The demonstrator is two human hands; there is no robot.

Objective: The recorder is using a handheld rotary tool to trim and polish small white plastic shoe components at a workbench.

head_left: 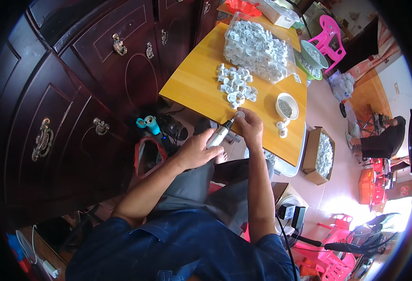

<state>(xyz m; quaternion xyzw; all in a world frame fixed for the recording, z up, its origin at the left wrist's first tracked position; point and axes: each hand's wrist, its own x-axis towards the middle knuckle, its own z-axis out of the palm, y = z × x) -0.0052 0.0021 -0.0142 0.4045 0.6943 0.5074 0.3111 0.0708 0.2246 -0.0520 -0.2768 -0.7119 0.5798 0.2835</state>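
Observation:
My left hand grips a slim silver electric screwdriver, its tip pointing up and to the right. My right hand pinches a small white round plastic part right at that tip, over the near edge of the yellow wooden table. A loose pile of the same white parts lies on the table just beyond my hands. A small white bowl of grey screws stands to the right, with two white parts beside it.
A clear bag full of white parts fills the table's far side. Dark wooden cabinets stand on the left. A cardboard box of white parts sits on the floor at right, pink plastic chairs beyond, and a person sits far right.

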